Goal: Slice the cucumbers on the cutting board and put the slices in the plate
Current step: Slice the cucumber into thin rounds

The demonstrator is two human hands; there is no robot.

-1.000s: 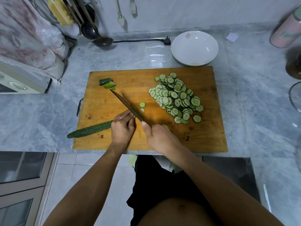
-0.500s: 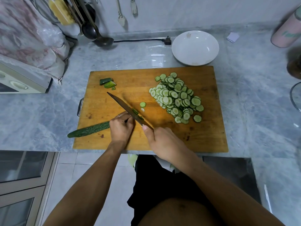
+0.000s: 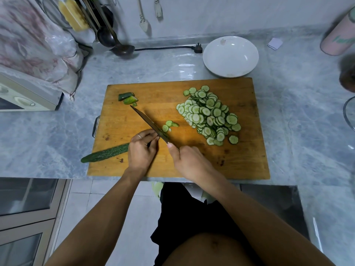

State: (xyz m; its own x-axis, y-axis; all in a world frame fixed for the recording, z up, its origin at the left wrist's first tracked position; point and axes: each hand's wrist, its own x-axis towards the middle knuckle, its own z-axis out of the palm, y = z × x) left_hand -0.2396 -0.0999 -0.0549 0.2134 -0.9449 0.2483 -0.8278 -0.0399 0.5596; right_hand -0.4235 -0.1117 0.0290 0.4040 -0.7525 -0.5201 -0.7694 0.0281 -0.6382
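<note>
Nearest, the left hand (image 3: 141, 150) curls over the long dark-green cucumber (image 3: 105, 155), hiding its cut end; the right hand (image 3: 189, 161) grips the dark-bladed knife (image 3: 148, 122), its handle concealed. Fresh slices (image 3: 169, 125) lie beside the blade on the wooden cutting board (image 3: 249, 160). Beyond, the heaped pile of slices (image 3: 209, 114), then the white round plate (image 3: 230, 56) on the grey marble tabletop (image 3: 48, 135).

A long dark green cucumber (image 3: 107, 154) lies on the wooden cutting board (image 3: 240, 162), its end sticking off the left edge. A big pile of round slices (image 3: 208, 115) sits on the board's right side. The white plate (image 3: 230, 56) stands just behind the board.
</note>
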